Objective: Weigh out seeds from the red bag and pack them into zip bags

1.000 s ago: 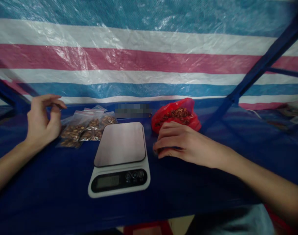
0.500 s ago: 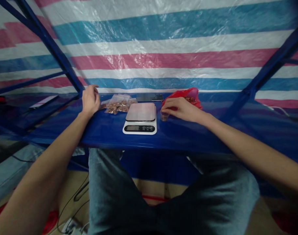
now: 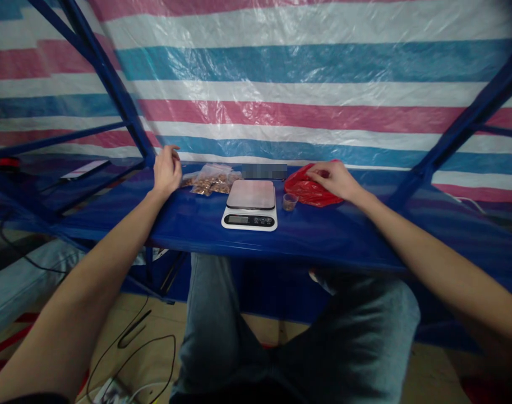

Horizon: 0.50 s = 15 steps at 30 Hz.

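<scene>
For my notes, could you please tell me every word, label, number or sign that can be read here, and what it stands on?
Nothing reads clearly.
Scale, display: too small to read.
Scale, buttons: marks too small to read.
Patch behind the scale: pixelated, unreadable.

The right hand (image 3: 335,177) sets its bent fingers at the upper edge of a crumpled red plastic bag (image 3: 310,194); grip cannot be confirmed. A small, round, clear plastic cup (image 3: 289,202) stands upright between this bag and a white rectangular digital scale (image 3: 250,206) on the glossy blue worktop (image 3: 323,233). Clear plastic zip bags of brown pieces (image 3: 212,180) lie between the scale and the loosely curled left hand (image 3: 167,170).
</scene>
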Motion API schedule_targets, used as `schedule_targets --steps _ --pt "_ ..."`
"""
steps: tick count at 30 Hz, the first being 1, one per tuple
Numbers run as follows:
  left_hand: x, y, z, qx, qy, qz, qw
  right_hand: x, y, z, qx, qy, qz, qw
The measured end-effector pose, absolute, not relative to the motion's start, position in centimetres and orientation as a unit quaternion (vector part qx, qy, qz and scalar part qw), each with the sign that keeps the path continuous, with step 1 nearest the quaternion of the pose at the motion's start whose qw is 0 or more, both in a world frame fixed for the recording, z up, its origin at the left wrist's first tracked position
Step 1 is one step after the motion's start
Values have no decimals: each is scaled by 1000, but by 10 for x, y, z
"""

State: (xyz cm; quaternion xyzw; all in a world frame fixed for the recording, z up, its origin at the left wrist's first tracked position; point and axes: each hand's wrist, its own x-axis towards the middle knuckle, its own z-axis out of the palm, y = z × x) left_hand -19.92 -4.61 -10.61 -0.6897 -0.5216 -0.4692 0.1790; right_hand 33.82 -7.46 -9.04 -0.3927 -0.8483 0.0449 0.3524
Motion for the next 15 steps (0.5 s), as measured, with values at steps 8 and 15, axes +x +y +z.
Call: schedule_targets --steps 8,15 --pt "-202 -41 -106 -691 -521 -475 163 349 -63 -101 -434 -830 96 337" --pt "-205 -39 -108 -687 -519 -485 152 353 -58 -107 -446 -828 74 331"
